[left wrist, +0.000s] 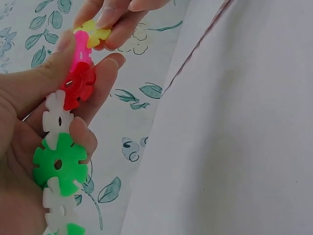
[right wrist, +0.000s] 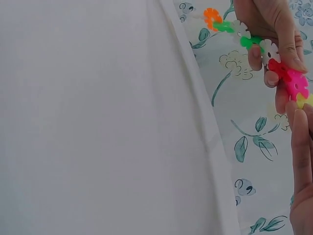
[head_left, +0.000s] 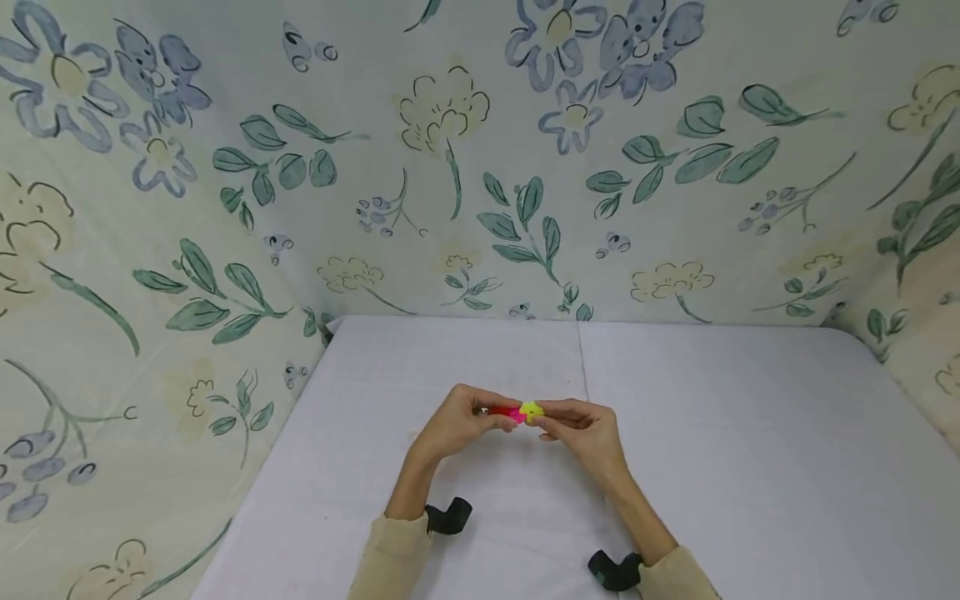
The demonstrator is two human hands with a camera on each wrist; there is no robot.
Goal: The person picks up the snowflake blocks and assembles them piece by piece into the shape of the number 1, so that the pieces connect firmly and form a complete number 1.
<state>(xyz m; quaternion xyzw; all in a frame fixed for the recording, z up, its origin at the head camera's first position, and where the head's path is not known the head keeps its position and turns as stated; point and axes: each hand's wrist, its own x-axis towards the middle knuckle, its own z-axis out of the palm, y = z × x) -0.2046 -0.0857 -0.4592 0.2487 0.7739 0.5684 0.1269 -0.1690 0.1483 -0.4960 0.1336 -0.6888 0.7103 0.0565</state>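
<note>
My left hand (head_left: 461, 423) holds a chain of notched plastic snowflake discs along its palm and fingers. In the left wrist view the chain runs from a pink disc (left wrist: 81, 51) through a red disc (left wrist: 79, 85) and a white one (left wrist: 57, 117) to a green disc (left wrist: 60, 164) and further pieces. An orange disc (right wrist: 212, 18) sits near its far end in the right wrist view. With thumb and fingertips my right hand (head_left: 588, 429) pinches a yellow disc (head_left: 532, 411) against the pink one. The two hands meet over the table.
A white cloth covers the table (head_left: 750, 433), with a crease line running across it. Floral fabric (head_left: 480, 167) hangs behind and at both sides. Black wrist mounts (head_left: 450, 516) stick out near both beige sleeves (head_left: 393, 554).
</note>
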